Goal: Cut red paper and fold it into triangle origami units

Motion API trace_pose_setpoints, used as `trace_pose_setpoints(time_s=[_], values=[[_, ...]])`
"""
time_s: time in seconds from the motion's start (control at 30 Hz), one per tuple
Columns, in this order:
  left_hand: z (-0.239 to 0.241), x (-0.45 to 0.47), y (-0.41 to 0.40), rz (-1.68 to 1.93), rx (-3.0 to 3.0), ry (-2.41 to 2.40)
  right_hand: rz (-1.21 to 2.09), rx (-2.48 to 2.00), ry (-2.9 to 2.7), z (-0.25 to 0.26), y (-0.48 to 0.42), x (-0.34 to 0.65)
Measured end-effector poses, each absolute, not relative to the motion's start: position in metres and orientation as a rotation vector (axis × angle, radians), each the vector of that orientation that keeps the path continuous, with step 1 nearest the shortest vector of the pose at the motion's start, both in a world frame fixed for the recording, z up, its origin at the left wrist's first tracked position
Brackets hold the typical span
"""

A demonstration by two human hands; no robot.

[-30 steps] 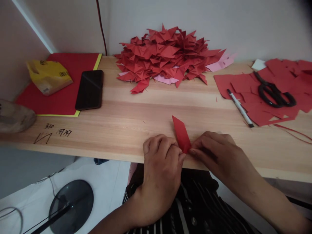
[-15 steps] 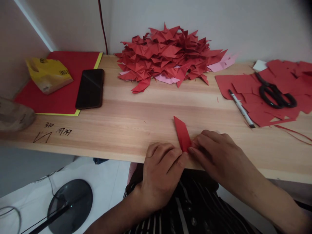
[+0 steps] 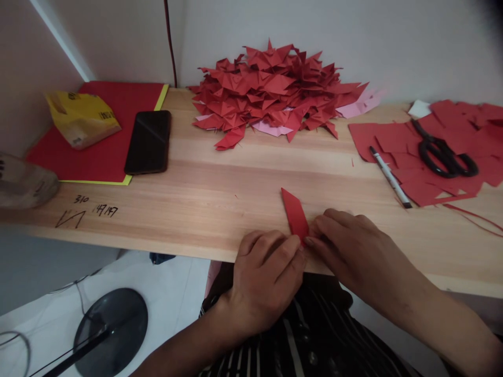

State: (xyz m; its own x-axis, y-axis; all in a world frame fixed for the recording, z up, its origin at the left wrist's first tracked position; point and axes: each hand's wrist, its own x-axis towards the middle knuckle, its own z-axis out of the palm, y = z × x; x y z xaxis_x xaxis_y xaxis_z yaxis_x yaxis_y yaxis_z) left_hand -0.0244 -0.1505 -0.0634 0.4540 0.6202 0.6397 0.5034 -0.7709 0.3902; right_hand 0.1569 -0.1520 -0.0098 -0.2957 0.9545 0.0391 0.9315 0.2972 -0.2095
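Note:
A narrow strip of folded red paper (image 3: 295,213) lies slanted near the front edge of the wooden table (image 3: 188,209). My left hand (image 3: 269,272) is closed at its lower end, fingers bent and pressing the paper against the tabletop. From the other side, my right hand (image 3: 349,246) pinches the paper's right edge between thumb and fingers. The lowest corner of the paper is hidden under my fingertips. Behind it, against the wall, rises a heap of folded red paper pieces (image 3: 267,89) with a few pink ones among them.
At the right, black-handled scissors (image 3: 446,157) and a marker pen (image 3: 390,177) rest on cut red paper sheets (image 3: 416,183). To the left are a phone (image 3: 148,142), red card (image 3: 94,170), a yellow packet (image 3: 82,120) and a clear plastic container (image 3: 23,183).
My left fingers have shifted slightly up and right over the paper's lower end. My right hand stays almost in place. The whole view has moved a little.

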Motion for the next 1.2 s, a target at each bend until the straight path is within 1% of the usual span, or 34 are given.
trace_pose_setpoints(time_s=[0.4, 0.73, 0.97, 1.07, 1.2], values=[[-0.063, -0.026, -0.152, 1.164, 2.599, 0.994, 0.189, -1.776, -2.403, -0.010, -0.153, 0.156], [-0.061, -0.027, -0.152, 1.104, 2.643, 1.004, 0.008, -1.855, -2.372, -0.020, -0.158, 0.150], [-0.060, -0.028, -0.151, 1.073, 2.697, 1.007, -0.010, -1.857, -2.309, -0.024, -0.158, 0.147], [-0.060, -0.028, -0.151, 1.055, 2.716, 1.008, 0.040, -1.829, -2.256, -0.024, -0.159, 0.149], [-0.060, -0.027, -0.152, 1.049, 2.719, 1.015, 0.274, -1.706, -2.087, -0.022, -0.167, 0.158]])
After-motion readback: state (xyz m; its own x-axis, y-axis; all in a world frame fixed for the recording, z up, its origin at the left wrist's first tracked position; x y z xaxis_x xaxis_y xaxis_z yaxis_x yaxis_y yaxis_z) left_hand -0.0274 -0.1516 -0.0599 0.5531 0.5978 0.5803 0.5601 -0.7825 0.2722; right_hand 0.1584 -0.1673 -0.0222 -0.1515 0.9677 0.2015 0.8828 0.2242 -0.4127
